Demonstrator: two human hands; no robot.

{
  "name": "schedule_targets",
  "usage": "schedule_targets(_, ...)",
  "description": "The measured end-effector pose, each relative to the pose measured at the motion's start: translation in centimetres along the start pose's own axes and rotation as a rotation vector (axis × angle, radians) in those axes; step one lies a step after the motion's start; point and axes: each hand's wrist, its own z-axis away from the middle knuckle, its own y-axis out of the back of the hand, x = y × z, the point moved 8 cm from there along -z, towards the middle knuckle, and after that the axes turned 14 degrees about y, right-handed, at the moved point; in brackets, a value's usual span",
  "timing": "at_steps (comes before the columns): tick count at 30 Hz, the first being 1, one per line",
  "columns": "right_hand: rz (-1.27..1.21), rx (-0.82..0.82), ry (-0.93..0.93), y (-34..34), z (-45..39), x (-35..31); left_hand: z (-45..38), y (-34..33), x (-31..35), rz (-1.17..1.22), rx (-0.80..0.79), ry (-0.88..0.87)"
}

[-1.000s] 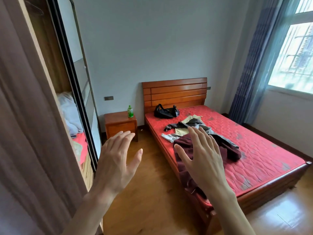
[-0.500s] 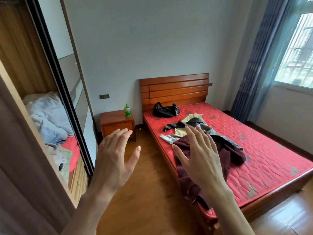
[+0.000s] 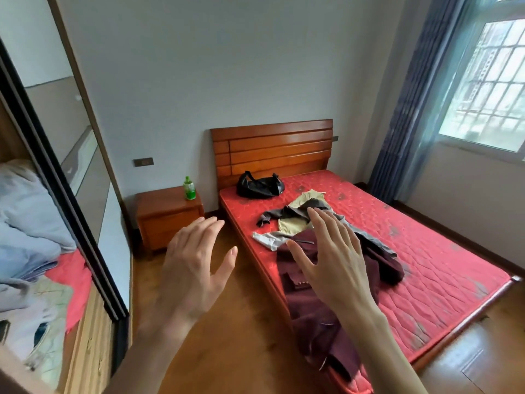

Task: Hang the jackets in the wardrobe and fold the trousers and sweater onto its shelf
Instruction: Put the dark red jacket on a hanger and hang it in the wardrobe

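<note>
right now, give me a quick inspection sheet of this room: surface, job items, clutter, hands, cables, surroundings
surface: red mattress on a wooden bed frame, no sheet on it
job's things: maroon garment hanging over the near bed edge; grey, dark and pale yellow clothes piled behind it; open wardrobe at left with bedding on its shelf
clutter: black bag by the headboard; green bottle on the nightstand
hands: left hand and right hand both raised, fingers spread, holding nothing
cables: nothing seen
surroundings: wood floor, grey walls, blue curtain beside a barred window
</note>
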Motion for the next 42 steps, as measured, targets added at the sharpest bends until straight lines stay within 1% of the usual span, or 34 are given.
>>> schedule_targets(3,0.002,0.003,-0.026,-2.3,-3.1,0.9,-3.9,-1.9,-1.2,0.018,-0.011,-0.005)
schedule_targets(9,0.016,0.024,-0.074,-6.5,-8.6,2.5,-11.3,-5.3,-3.1,0.046,-0.016,-0.071)
schedule_targets(15,0.060,0.003,-0.133,-9.5,-10.8,4.6,-15.7,-9.1,-4.1,0.081,-0.031,-0.131)
schedule_targets(19,0.099,0.002,-0.184,-10.7,-11.9,6.6,-17.9,-12.0,-4.0,0.095,-0.071,-0.166)
schedule_targets(24,0.129,0.008,-0.249,-12.3,-12.9,9.7,-21.1,-16.0,-2.9,0.131,-0.108,-0.206)
schedule_targets(30,0.156,0.038,-0.316,-14.9,-15.5,15.3,-25.8,-22.4,-1.3,0.152,-0.160,-0.238)
schedule_targets(34,0.169,0.074,-0.353,-17.0,-18.1,19.0,-29.8,-26.6,0.0,0.170,-0.185,-0.273)
schedule_targets(42,0.168,0.065,-0.403,-20.9,-22.9,26.7,-38.1,-34.5,3.9,0.164,-0.235,-0.323)
